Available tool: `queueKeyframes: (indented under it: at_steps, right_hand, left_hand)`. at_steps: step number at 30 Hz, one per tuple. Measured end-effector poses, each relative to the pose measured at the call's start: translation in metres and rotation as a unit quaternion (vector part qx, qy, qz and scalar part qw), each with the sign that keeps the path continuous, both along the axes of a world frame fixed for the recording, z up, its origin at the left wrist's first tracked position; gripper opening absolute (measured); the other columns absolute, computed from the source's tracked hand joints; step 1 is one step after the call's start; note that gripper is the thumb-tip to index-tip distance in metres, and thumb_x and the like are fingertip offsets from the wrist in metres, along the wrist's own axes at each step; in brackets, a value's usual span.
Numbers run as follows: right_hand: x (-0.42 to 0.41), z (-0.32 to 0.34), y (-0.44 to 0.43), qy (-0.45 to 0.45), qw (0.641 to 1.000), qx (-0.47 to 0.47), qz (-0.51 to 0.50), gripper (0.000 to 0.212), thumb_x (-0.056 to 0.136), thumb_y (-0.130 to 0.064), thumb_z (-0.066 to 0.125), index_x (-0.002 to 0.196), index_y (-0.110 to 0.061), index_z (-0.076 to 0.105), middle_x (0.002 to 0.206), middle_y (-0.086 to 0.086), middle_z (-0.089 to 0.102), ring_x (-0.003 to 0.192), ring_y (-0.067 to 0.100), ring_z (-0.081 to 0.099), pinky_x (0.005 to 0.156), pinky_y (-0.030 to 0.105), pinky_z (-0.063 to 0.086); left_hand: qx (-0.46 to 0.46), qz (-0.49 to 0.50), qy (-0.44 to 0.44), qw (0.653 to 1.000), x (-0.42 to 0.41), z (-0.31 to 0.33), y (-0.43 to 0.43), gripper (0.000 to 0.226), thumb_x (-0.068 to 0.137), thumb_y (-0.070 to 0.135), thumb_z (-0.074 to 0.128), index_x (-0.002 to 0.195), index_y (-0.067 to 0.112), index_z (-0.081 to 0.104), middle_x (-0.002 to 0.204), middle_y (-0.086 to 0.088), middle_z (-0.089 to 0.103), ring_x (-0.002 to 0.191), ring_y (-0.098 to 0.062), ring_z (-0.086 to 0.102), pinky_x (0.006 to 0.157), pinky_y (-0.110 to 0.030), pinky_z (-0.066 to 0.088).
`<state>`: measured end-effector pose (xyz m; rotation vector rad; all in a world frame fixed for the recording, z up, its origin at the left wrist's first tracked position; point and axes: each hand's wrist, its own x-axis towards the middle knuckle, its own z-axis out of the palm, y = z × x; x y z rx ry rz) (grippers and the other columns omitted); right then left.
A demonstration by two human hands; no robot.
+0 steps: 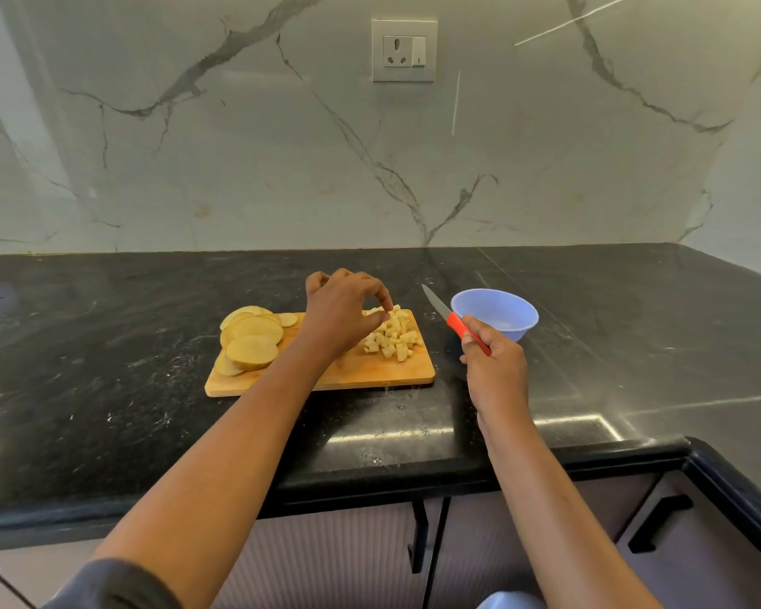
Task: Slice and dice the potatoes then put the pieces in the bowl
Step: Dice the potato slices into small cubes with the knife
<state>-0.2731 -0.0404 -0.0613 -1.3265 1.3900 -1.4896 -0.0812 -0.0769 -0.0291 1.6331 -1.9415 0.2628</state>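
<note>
Black speckled stone forms the table (106,367), which carries a wooden cutting board (348,375) directly below the left grip (343,309).

1. Left grip: the fingers are curled and the thumb and forefinger are drawn together, pinching one of the diced potato pieces (394,340). The pile of pale cubes lies on the board end immediately to the right of and below this grip. The wrist crosses over the middle of the board.

2. Potato slices (253,340): a stack of overlapping round slices, skin visible at the edges, lies on the board end to the left of the left grip, apart from the cubes.

3. Right grip (493,358): the fingers are clamped around the red handle of the knife (455,320). The grip is raised above the table, to the right of the board. The blade projects up and to the left from the grip, its tip directed toward the rear wall, clear of the board and the potato.

4. Bowl (515,327): light blue plastic, upright on the table just beyond the right grip and to the right of the knife blade. It stands near the board's right end but does not touch it.

5. Surroundings: a marble-patterned wall behind both grips carries a wall socket (404,50). Cabinet fronts with a black handle (660,520) lie below the table edge, on the near side of the right grip.
</note>
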Motion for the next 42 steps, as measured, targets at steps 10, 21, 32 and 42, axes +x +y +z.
queueKeyframes:
  at_steps: [10, 21, 32, 42]
  right_hand:
    - [0.005, 0.001, 0.007, 0.061, 0.998, -0.029, 0.002, 0.034, 0.099, -0.014, 0.046, 0.129, -0.021, 0.058, 0.114, -0.002, 0.062, 0.099, 0.014, 0.057, 0.077, 0.023, 0.044]
    - [0.021, 0.001, 0.023, 0.266, 0.944, -0.193, 0.032, 0.036, 0.096, -0.008, 0.049, 0.131, -0.014, 0.056, 0.100, -0.001, 0.062, 0.087, 0.000, 0.048, 0.075, 0.010, 0.040]
    - [0.031, 0.004, 0.028, 0.330, 0.920, -0.207, 0.053, 0.039, 0.095, -0.010, 0.051, 0.133, -0.015, 0.054, 0.079, -0.006, 0.052, 0.065, 0.006, 0.046, 0.057, 0.016, 0.034]
    - [0.041, 0.026, 0.030, 0.384, 0.910, -0.124, 0.096, 0.035, 0.097, -0.019, 0.047, 0.130, -0.020, 0.058, 0.103, 0.003, 0.067, 0.078, 0.013, 0.057, 0.066, 0.024, 0.043]
  left_hand:
    - [0.005, -0.047, 0.049, 0.998, 0.004, 0.001, 0.014, 0.015, 0.091, 0.036, 0.060, 0.103, 0.036, 0.070, 0.096, 0.014, 0.068, 0.089, -0.005, 0.052, 0.092, -0.032, 0.029]
    - [0.006, -0.019, 0.085, 0.996, 0.045, 0.004, 0.051, 0.013, 0.087, 0.039, 0.064, 0.099, 0.035, 0.068, 0.095, 0.017, 0.064, 0.096, -0.008, 0.058, 0.100, -0.041, 0.037]
    - [0.161, 0.023, -0.074, 0.984, 0.056, -0.008, 0.050, 0.037, 0.091, 0.053, 0.052, 0.124, 0.039, 0.059, 0.128, 0.012, 0.058, 0.116, -0.011, 0.049, 0.097, -0.035, 0.033]
    - [0.123, 0.115, -0.074, 0.983, 0.049, -0.012, 0.047, 0.039, 0.089, 0.059, 0.049, 0.120, 0.038, 0.061, 0.127, 0.011, 0.061, 0.123, -0.013, 0.048, 0.103, -0.034, 0.026]
